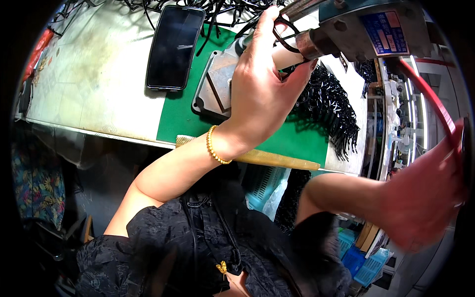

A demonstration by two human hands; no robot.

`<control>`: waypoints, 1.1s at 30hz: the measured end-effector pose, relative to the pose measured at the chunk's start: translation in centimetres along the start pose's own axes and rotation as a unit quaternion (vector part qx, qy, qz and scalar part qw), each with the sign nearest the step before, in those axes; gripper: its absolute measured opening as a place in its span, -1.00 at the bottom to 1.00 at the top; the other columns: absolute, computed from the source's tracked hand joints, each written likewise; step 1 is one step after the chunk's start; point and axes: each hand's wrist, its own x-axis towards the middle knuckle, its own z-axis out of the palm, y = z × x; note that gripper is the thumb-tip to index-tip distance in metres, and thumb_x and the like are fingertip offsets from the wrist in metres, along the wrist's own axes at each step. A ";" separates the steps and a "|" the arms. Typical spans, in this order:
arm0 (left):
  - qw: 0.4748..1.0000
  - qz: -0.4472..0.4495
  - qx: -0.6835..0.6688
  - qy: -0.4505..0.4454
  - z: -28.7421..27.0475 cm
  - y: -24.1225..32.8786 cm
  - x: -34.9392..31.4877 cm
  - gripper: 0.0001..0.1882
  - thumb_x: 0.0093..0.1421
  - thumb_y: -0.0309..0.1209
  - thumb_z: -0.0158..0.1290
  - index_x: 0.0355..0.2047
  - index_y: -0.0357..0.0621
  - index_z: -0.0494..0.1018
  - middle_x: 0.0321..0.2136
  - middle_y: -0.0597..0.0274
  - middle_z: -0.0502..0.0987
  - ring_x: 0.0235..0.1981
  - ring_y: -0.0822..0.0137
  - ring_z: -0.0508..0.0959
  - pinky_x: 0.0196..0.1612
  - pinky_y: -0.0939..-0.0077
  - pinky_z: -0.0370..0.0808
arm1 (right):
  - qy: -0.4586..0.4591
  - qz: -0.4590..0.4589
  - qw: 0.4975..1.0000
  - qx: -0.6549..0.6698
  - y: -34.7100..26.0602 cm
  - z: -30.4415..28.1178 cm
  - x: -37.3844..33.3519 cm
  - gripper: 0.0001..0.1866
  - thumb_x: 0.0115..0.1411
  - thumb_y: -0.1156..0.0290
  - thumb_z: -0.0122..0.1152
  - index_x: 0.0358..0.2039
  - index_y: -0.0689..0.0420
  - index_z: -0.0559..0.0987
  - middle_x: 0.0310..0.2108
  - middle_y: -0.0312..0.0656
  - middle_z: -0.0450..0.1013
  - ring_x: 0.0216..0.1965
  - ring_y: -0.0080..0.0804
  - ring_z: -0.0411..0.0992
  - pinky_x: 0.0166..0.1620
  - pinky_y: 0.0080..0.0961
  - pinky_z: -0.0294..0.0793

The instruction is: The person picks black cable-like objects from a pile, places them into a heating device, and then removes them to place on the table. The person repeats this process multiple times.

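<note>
At upper centre, the left hand (264, 81) pinches a rim (285, 45), glossy black, thin and looped, beside the metal press (341, 37). The right hand (420, 195), blurred at lower right near the red lever (429, 90): cannot tell its grip.

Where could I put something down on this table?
The widest bare patch is the whitish tabletop left of the phone, bordered by black strands and the front edge. A smaller one is on the green mat, between phone and metal base. It's crowded around the left hand at the press and where the black bundle lies, right of that hand.
</note>
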 end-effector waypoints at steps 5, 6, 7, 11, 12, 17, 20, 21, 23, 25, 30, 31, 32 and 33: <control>0.997 -0.015 -0.070 -0.007 -0.4 -0.3 0.3 -0.15 0.11 -0.73 0.24 0.35 -0.39 0.05 0.18 -0.07 0.38 -0.07 0.47 0.54 -0.09 0.74 0.54 | 0.048 -0.069 0.996 -0.010 1.3 -0.9 -2.6 -0.66 0.18 0.49 -0.02 -0.02 0.16 0.50 -0.08 -0.08 0.44 0.13 0.00 0.35 0.31 0.23 0.25; 0.999 -0.012 -0.043 -0.025 -0.6 -0.2 0.1 -0.14 0.10 -0.71 0.25 0.36 -0.36 0.07 0.17 -0.05 0.39 -0.12 0.48 0.53 -0.13 0.72 0.54 | 0.026 -0.036 0.999 0.023 1.2 -1.5 -0.4 -0.64 0.14 0.56 -0.03 -0.02 0.21 0.49 -0.05 -0.02 0.42 0.15 0.04 0.33 0.31 0.26 0.24; 0.999 -0.009 -0.010 -0.035 -1.2 0.0 0.1 -0.13 0.10 -0.69 0.27 0.36 -0.34 0.08 0.16 -0.04 0.41 -0.16 0.50 0.53 -0.16 0.70 0.54 | 0.051 0.016 0.998 0.041 1.5 -2.0 2.0 -0.60 0.15 0.57 -0.03 0.03 0.30 0.45 0.04 0.11 0.36 0.21 0.11 0.28 0.33 0.27 0.22; 0.994 0.019 0.099 -0.050 -5.1 4.2 -0.4 -0.23 0.15 -0.50 0.17 0.34 -0.31 0.12 -0.02 -0.01 0.53 -0.26 0.16 0.56 -0.15 0.30 0.54 | 0.114 0.106 0.983 -0.098 3.2 -2.2 2.8 -0.46 0.16 0.56 -0.01 0.18 0.48 0.33 0.21 0.37 0.25 0.30 0.24 0.21 0.31 0.20 0.29; 0.983 0.064 0.166 -0.054 -7.7 4.1 0.1 -0.26 0.13 -0.58 0.12 0.33 -0.30 0.15 -0.03 -0.02 0.53 -0.27 0.16 0.56 -0.16 0.32 0.54 | 0.114 0.087 0.974 -0.173 3.7 -2.1 1.5 -0.43 0.15 0.54 0.01 0.20 0.48 0.31 0.19 0.36 0.26 0.28 0.23 0.23 0.29 0.16 0.36; 0.845 -0.035 0.530 -0.061 -25.9 2.9 3.0 -0.47 0.22 -0.58 -0.03 0.23 -0.22 0.29 0.09 -0.18 0.47 0.09 -0.10 0.46 0.14 0.09 0.39 | 0.023 0.343 0.927 -0.151 4.9 -2.2 -14.1 -0.57 0.26 0.66 -0.04 0.17 0.30 0.33 0.01 -0.04 0.41 -0.09 -0.35 0.45 0.00 -0.41 0.49; 0.692 0.017 0.713 -0.113 -30.2 0.9 5.5 -0.54 0.28 -0.46 0.04 0.20 -0.14 0.36 0.07 -0.01 0.48 0.19 -0.05 0.40 0.26 0.18 0.29 | 0.080 0.482 0.863 -0.128 3.7 -1.9 -20.2 -0.64 0.35 0.66 -0.07 0.14 0.23 0.37 0.00 -0.14 0.40 -0.12 -0.44 0.45 -0.13 -0.49 0.57; 0.713 0.056 0.690 -0.106 -29.7 1.0 7.0 -0.57 0.27 -0.43 0.07 0.16 -0.13 0.40 0.04 0.00 0.50 0.16 -0.04 0.42 0.24 0.19 0.30 | 0.090 0.519 0.841 -0.127 3.3 -1.8 -21.6 -0.67 0.37 0.64 -0.05 0.13 0.23 0.38 -0.01 -0.16 0.40 -0.13 -0.46 0.45 -0.15 -0.51 0.57; 0.758 0.138 0.629 -0.100 -23.6 2.5 11.7 -0.61 0.25 -0.37 0.13 0.09 -0.11 0.46 -0.03 0.03 0.54 0.08 -0.01 0.47 0.20 0.21 0.34 | 0.084 0.553 0.823 -0.098 2.4 -1.1 -22.9 -0.71 0.38 0.62 -0.02 0.10 0.23 0.40 -0.03 -0.18 0.41 -0.15 -0.50 0.46 -0.19 -0.56 0.57; 0.760 0.214 0.588 -0.177 -19.1 1.9 15.8 -0.73 0.22 -0.31 0.19 -0.11 -0.13 0.54 -0.16 0.09 0.56 -0.09 0.04 0.51 0.04 0.23 0.42 | 0.064 0.580 0.806 -0.098 1.8 0.1 -23.1 -0.77 0.38 0.61 -0.02 0.04 0.24 0.42 -0.10 -0.20 0.41 -0.20 -0.53 0.45 -0.23 -0.60 0.55; 0.748 0.246 0.586 -0.190 -12.2 -1.6 26.1 -0.77 0.29 -0.24 0.11 -0.22 -0.13 0.54 -0.35 0.08 0.58 -0.25 0.05 0.56 -0.14 0.23 0.50 | -0.002 0.570 0.806 -0.162 0.6 2.1 -25.5 -0.82 0.40 0.58 -0.01 -0.03 0.25 0.46 -0.25 -0.26 0.44 -0.36 -0.63 0.42 -0.31 -0.68 0.46; 0.765 0.228 0.571 -0.194 -10.8 -2.9 28.2 -0.71 0.32 -0.17 0.07 -0.16 -0.13 0.53 -0.29 0.05 0.60 -0.20 0.03 0.59 -0.11 0.22 0.51 | 0.018 0.576 0.804 -0.151 0.6 2.4 -26.5 -0.83 0.39 0.59 -0.01 -0.04 0.26 0.47 -0.27 -0.26 0.45 -0.38 -0.64 0.41 -0.32 -0.69 0.45; 0.778 0.177 0.570 -0.196 -9.1 -3.8 29.6 -0.64 0.35 -0.09 0.01 -0.09 -0.11 0.52 -0.22 0.02 0.61 -0.14 0.01 0.60 -0.07 0.21 0.52 | 0.060 0.591 0.793 -0.135 0.4 2.8 -27.5 -0.83 0.38 0.59 0.00 -0.06 0.27 0.49 -0.29 -0.25 0.46 -0.41 -0.65 0.40 -0.33 -0.69 0.45; 0.785 0.120 0.576 -0.193 -8.5 -4.4 30.7 -0.57 0.37 -0.01 -0.05 -0.03 -0.08 0.50 -0.15 0.00 0.62 -0.08 -0.01 0.61 -0.04 0.20 0.52 | 0.071 0.563 0.807 -0.163 0.4 3.5 -27.9 -0.83 0.37 0.59 0.01 -0.07 0.28 0.51 -0.30 -0.24 0.47 -0.41 -0.65 0.41 -0.33 -0.69 0.46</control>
